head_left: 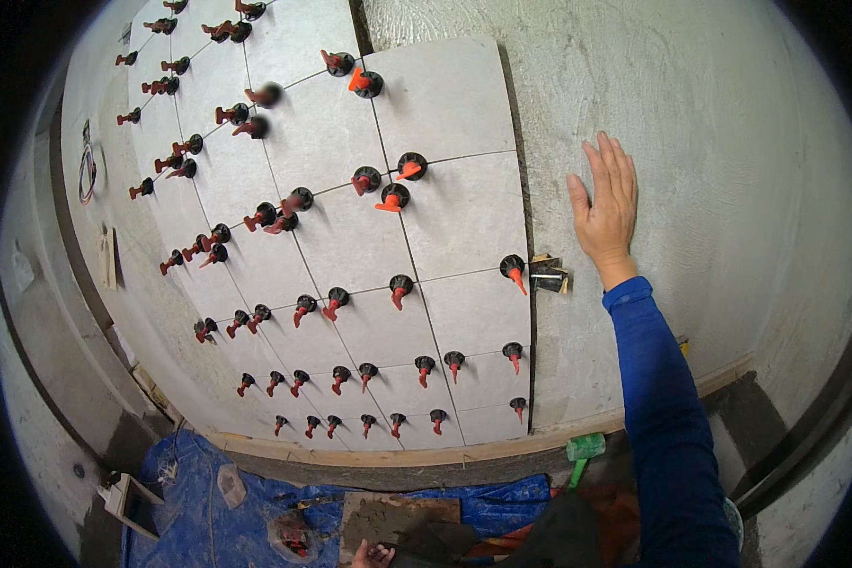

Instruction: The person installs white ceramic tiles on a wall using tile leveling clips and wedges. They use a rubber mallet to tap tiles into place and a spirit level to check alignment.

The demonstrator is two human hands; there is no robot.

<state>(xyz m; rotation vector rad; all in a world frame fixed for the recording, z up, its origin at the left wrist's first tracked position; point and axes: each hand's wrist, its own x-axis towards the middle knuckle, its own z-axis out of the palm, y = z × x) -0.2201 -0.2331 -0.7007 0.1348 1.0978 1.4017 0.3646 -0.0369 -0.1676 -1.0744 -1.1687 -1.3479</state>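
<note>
My right hand (pixel 604 204) is raised in front of the bare, skim-coated wall (pixel 729 189), fingers stretched upward and thumb out, nothing in it. Its palm faces the wall, to the right of the tiled area's edge. At the bottom edge, my left hand (pixel 374 556) shows only in part, fingers loosely curled and somewhat apart, with no object visible in them. It is nearest a mortar-smeared board (pixel 388 521). Large pale grey tiles (pixel 445 104) cover the wall to the left. Black tile-levelling clips with red or orange handles (pixel 394 199) sit along their joints.
An electrical box opening (pixel 547 275) with bits sticking out adjoins the tile edge. A wooden batten (pixel 350 459) runs beneath the tiles. Below are a green mallet (pixel 585 450), a blue tarp (pixel 199 511) and a small white stool-like stand (pixel 128 502). Wires (pixel 87 170) hang at left.
</note>
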